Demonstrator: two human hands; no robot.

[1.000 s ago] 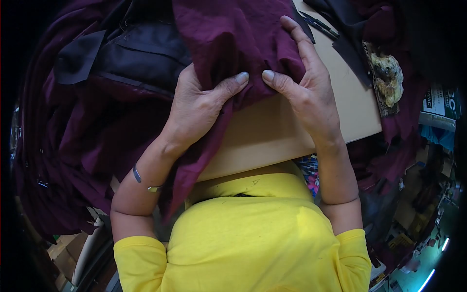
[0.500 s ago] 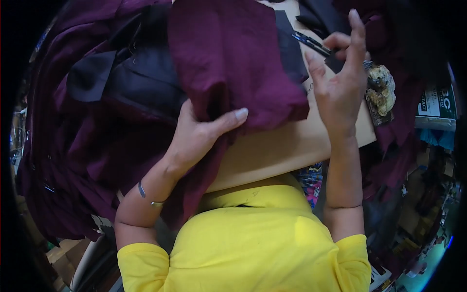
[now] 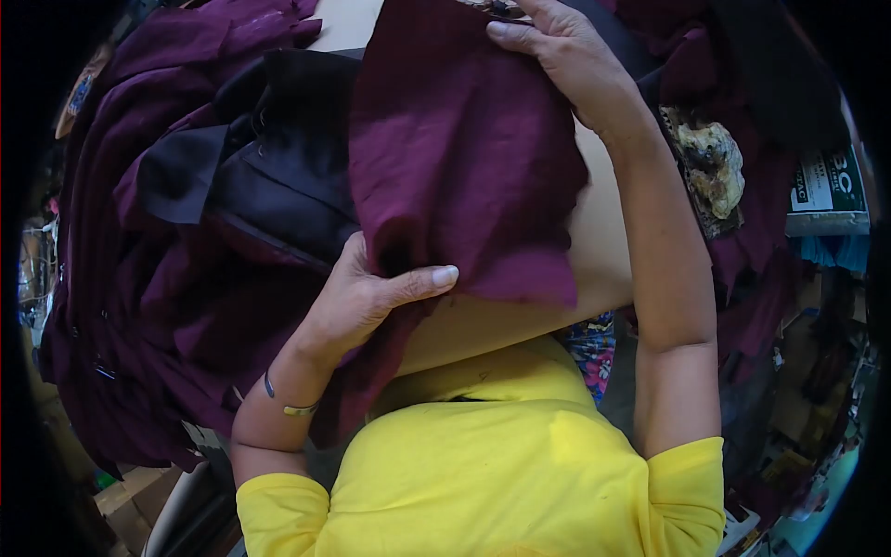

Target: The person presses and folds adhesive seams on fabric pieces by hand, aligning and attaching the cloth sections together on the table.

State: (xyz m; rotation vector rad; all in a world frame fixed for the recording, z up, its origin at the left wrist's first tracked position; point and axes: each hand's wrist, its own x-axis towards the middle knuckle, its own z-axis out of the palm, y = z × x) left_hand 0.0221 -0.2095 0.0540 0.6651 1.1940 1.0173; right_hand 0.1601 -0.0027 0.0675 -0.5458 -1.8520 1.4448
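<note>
A maroon piece of cloth [image 3: 473, 158] hangs between my two hands, stretched over the tan board. Its lower left part is pinched by my left hand [image 3: 357, 297], thumb on top and fingers hidden beneath the fabric. Up at its top right edge, my right hand [image 3: 580, 65] grips the cloth with the thumb on top; its fingertips run partly out of view. Black fabric [image 3: 288, 186] with a flap lies on the left beside the maroon piece. The small black clippers seen earlier do not show now.
The tan board [image 3: 520, 320] lies under the cloth, close to my body. More maroon fabric [image 3: 83, 306] is heaped at the left. A yellowish, lumpy object [image 3: 710, 162] sits right of my forearm, near a green and white package [image 3: 826, 190].
My right hand has moved up and left from the black clippers and taken the cloth's top edge. The cloth's lower edge has dropped; my left hand has shifted slightly down.
</note>
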